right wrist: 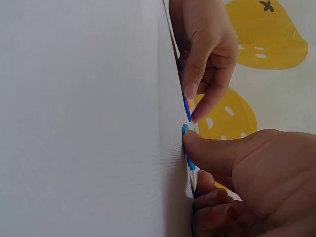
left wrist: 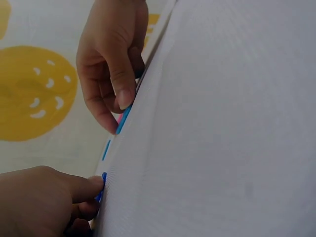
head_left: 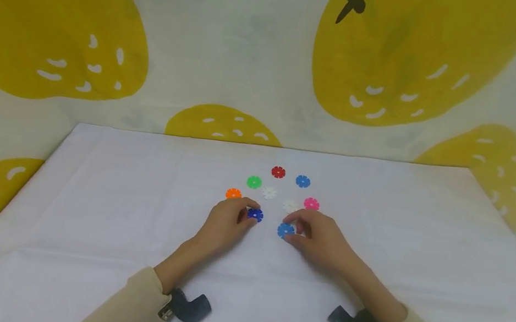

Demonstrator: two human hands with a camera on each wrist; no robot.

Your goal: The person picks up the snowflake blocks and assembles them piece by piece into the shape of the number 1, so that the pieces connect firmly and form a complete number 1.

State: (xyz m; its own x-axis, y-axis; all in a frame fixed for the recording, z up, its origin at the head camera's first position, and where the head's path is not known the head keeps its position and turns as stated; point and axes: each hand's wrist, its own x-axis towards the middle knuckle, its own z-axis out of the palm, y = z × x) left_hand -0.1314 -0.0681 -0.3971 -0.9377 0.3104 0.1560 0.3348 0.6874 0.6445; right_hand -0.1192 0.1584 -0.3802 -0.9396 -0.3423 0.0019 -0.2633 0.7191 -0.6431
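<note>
Between thumb and index finger, my left hand (head_left: 227,223) pinches a dark blue notched plastic disc (head_left: 255,215) by its edges. A light blue notched disc (head_left: 285,231) is pinched the same way by my right hand (head_left: 324,241), a short way to the right. Both discs lie at tabletop level, apart from each other. In the left wrist view, the thumb of the left hand (left wrist: 49,197) covers part of the dark blue disc (left wrist: 102,185). In the right wrist view, the right thumb lies against the light blue disc (right wrist: 189,160).
Beyond the hands, more notched discs form a loose arc: orange (head_left: 233,194), green (head_left: 254,182), red (head_left: 278,172), blue (head_left: 302,181) and pink (head_left: 311,204). White discs (head_left: 269,192) sit inside it. A white cloth covers the table (head_left: 108,189); a patterned curtain (head_left: 236,41) hangs behind.
</note>
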